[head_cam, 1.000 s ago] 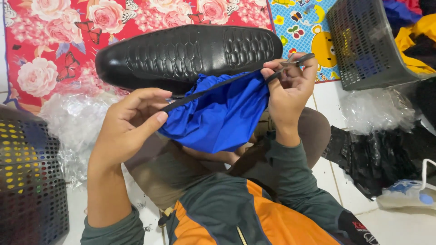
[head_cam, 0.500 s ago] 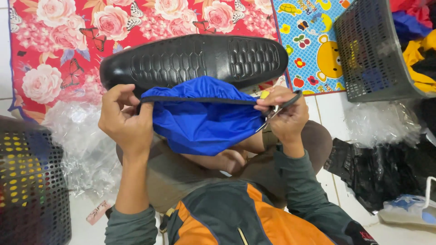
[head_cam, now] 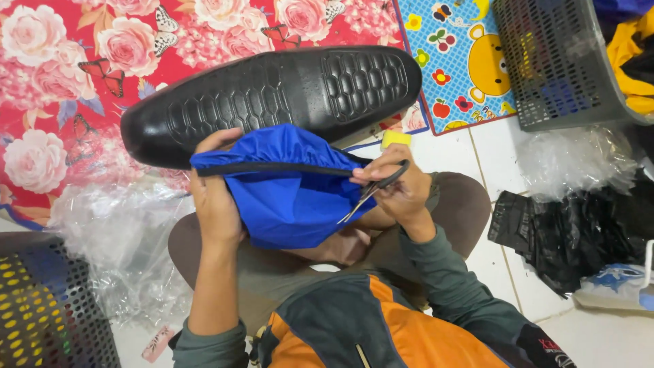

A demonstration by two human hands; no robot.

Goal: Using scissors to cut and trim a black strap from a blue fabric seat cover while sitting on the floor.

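At far left sits a dark perforated plastic basket (head_cam: pixel 48 307), crinkled clear plastic wrap (head_cam: pixel 116 238) beside it on the floor. The left hand (head_cam: pixel 214 197) is closed on one end of the blue fabric pouch with black elastic trim (head_cam: pixel 286 191), stretching that trim taut. Above it lies the black rubber shoe sole with hexagon tread (head_cam: pixel 272 95), on the red rose-print mat (head_cam: pixel 61 68). The right hand (head_cam: pixel 398 191) pinches the trim's other end and grips small black scissors (head_cam: pixel 371 191), blades down against the fabric. Far right: grey mesh basket (head_cam: pixel 558 68), black plastic bags (head_cam: pixel 579 232).
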